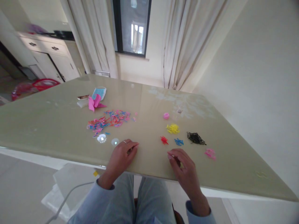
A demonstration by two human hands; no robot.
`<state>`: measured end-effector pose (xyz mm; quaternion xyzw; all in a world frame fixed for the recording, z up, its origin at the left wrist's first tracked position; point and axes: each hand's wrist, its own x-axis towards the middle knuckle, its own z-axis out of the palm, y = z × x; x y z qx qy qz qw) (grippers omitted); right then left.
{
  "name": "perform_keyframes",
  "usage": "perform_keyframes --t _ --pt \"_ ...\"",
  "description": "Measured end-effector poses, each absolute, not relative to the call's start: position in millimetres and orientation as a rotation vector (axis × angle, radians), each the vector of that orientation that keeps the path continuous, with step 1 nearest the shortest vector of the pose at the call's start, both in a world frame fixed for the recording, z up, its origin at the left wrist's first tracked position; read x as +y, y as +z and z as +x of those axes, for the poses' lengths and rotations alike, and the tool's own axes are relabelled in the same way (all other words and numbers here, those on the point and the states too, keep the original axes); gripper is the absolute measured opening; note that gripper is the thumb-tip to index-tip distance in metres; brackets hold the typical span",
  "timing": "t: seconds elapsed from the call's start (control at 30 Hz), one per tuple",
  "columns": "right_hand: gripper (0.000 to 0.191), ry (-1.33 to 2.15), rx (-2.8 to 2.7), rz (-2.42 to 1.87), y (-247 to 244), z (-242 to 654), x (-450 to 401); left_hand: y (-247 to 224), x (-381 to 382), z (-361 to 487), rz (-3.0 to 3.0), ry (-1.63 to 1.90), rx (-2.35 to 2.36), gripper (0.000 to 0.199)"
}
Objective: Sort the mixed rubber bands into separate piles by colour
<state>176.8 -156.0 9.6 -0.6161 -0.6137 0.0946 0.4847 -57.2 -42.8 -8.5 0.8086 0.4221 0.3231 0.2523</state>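
Observation:
My left hand [123, 154] rests at the table's near edge, fingertips drawn together; anything between them is too small to make out. Opposite it, my right hand [183, 165] has thumb and index finger pinched, and what they may hold is hidden. Just beyond my right hand lie a small heap of red pieces [164, 140] and a heap of blue pieces [179, 142]. Yellow pieces [173, 128], thin black pieces [195, 138] and pink pieces [210, 153] form separate heaps around these. A mixed pile of thin coloured pieces [116, 117] spreads beyond my left hand.
A pink ring-shaped item [166, 116] sits behind the yellow heap. At the back left of the glossy table [149, 105] lie a blue face mask [99, 93], a crumpled pink piece [95, 102] and a small flat packet [83, 97]. A wall borders the right side.

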Motion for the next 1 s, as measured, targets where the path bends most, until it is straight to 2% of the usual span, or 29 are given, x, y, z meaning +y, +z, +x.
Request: perform_keyframes --t 0.2,0.43,0.6,0.83,1.0 --pt "0.014 0.625 -1.728 -1.383 4.2 150.0 -124.0 -6.0 -45.9 -58.7 2.136 0.977 1.136 0.022" --pt "0.020 0.694 -1.542 -1.439 2.5 168.7 -132.1 1.5 -41.7 -72.5 1.889 1.192 1.172 0.022" --pt "0.022 0.665 -1.567 -1.445 -0.3 170.5 -131.9 5.9 -31.0 -108.5 1.965 1.247 1.433 0.021" --pt "0.022 0.610 -1.619 -1.441 -3.5 172.2 -131.5 16.5 -12.0 -162.6 2.013 1.067 1.940 0.029" --pt "0.022 0.591 -1.646 -1.445 -2.4 172.1 -132.0 17.2 -3.7 -180.5 2.043 0.844 1.974 0.032"
